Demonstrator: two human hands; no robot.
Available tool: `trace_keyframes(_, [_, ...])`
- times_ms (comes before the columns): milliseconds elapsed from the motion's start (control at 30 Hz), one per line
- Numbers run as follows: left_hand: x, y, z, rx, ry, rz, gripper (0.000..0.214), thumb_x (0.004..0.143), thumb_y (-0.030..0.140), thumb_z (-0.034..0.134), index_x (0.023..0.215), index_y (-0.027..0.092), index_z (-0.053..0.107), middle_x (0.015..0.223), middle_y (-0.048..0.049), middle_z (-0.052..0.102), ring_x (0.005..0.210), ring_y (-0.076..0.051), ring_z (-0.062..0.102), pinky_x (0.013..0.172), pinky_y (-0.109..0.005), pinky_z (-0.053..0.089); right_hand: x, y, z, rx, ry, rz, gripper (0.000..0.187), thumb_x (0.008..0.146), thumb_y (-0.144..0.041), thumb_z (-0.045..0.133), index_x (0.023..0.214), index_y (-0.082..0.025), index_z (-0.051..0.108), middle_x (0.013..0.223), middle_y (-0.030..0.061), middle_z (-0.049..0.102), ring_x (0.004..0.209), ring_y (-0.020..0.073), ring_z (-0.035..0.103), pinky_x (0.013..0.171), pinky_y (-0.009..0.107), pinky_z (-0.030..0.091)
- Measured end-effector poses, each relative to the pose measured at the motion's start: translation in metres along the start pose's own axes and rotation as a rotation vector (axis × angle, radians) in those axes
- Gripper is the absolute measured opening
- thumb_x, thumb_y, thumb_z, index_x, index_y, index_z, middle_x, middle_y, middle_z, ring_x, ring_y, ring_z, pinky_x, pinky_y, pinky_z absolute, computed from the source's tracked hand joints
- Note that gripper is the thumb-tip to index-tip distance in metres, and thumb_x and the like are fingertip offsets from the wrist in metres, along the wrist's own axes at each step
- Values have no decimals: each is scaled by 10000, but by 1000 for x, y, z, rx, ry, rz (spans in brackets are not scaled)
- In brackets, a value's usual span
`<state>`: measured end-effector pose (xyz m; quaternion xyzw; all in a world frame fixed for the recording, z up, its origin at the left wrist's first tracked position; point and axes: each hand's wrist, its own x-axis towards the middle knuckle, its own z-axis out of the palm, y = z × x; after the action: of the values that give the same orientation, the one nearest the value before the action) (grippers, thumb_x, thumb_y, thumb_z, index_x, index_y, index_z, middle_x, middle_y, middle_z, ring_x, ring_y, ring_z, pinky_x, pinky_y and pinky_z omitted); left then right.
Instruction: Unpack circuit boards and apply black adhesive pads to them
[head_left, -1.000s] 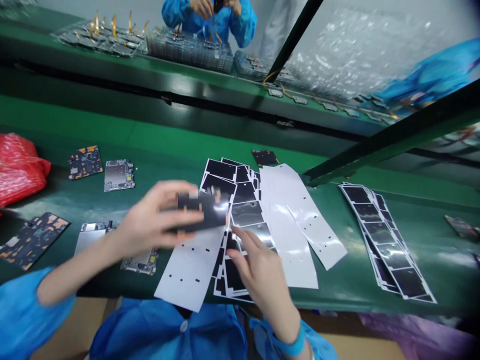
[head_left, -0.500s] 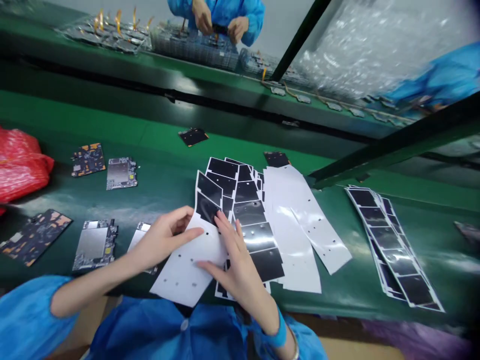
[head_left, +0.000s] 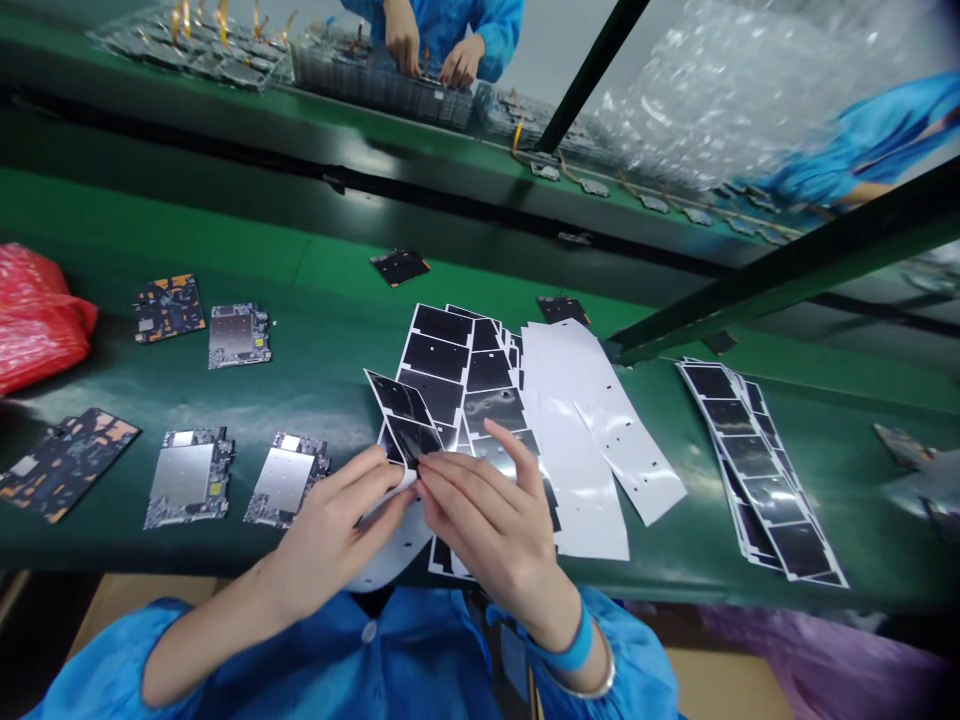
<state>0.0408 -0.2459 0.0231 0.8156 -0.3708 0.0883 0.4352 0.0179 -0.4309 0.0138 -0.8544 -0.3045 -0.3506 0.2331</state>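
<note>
My left hand [head_left: 337, 535] is closed on a white-backed sheet of black stickers [head_left: 405, 405], thumb and fingers pinching its side edge. The sheet is bent, with its upper black panels tilted up and its white lower part hanging towards me. My right hand [head_left: 495, 515] pinches the same sheet at a panel's edge beside the left fingertips, its index finger raised. Whether a single sticker is between the right fingertips is hidden. Behind the hands lie more black sticker sheets [head_left: 435, 357], overlapping, and white sheets [head_left: 559, 430] are fanned out to their right.
Bare circuit boards [head_left: 187, 480] with metal shields lie at left, near dark boards [head_left: 71, 465] and a red plastic bag [head_left: 37, 320]. Another pile of sticker sheets [head_left: 750, 460] is at right. A green post [head_left: 750, 265] slants across. Beyond, a co-worker's hands [head_left: 435, 50] handle parts.
My right hand has closed from spread fingers into a pinch at the sheet's edge. The sheet has bent more, and both hands have come together. The view has shifted slightly.
</note>
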Motion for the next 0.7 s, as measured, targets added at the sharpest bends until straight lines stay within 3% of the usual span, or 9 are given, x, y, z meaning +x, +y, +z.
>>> trace_keyframes(133, [0,3,0,1,-49,16,112,977,57,499,949,153,548,826,2,474,735,-49,481,678,-129,432,-2,1,3,-37,26,28,163,882,-35,648,998,-105,556,980,43,697,894,147,670,1191,505,345])
trace_keyframes(233, [-4,-10,7,-35,-7,-123,143,993,135,529,1115,197,488,787,35,478,699,-40,518,624,-103,432,-4,12,-1,39,124,148,177,873,-17,636,954,-142,539,911,-4,675,839,106,642,1134,439,405])
trace_keyframes(300, [-7,-27,15,84,106,-194,242,1004,187,532,1195,187,382,746,50,456,638,-59,515,583,-133,442,-7,21,-5,145,268,340,159,899,-22,613,946,-166,563,911,-24,659,879,79,635,1037,316,488])
trace_keyframes(333, [-8,-36,20,247,174,-182,224,1010,198,517,1174,171,366,755,36,455,641,-82,504,589,-174,449,-9,24,-7,183,371,442,152,915,-28,601,949,-174,578,916,-24,649,899,67,629,959,240,516])
trace_keyframes(433, [-10,-52,33,654,254,-153,88,982,192,529,1030,133,487,1044,-148,512,927,-253,508,752,-396,462,-10,23,-5,224,567,568,157,950,-22,546,985,-169,589,973,-6,625,964,58,616,849,138,512])
trace_keyframes(467, [-9,-51,35,719,252,-150,89,970,185,543,1039,128,534,1171,-191,475,1025,-307,477,805,-460,442,-10,19,-1,225,545,528,162,942,-9,546,991,-159,583,999,1,629,979,64,618,862,147,513])
trace_keyframes(533, [-9,-41,37,689,226,-132,200,974,169,529,1172,147,552,1306,-190,389,1156,-323,422,904,-482,415,-7,8,9,281,366,392,180,923,7,566,1018,-143,593,1079,22,649,1064,95,624,947,205,521])
trace_keyframes(600, [-10,-28,34,450,189,-121,287,988,141,486,1272,182,487,1302,-123,368,1210,-228,409,1012,-378,392,-6,-2,18,393,190,275,166,952,-41,564,1077,-131,627,1172,57,654,1166,142,607,1015,283,521])
trace_keyframes(700, [-18,-15,26,191,141,-163,320,983,89,461,1276,219,455,1246,-46,367,1209,-92,415,1062,-166,341,-14,-2,23,532,196,345,207,1017,-129,490,1144,-151,653,1204,62,648,1184,164,605,1012,316,526])
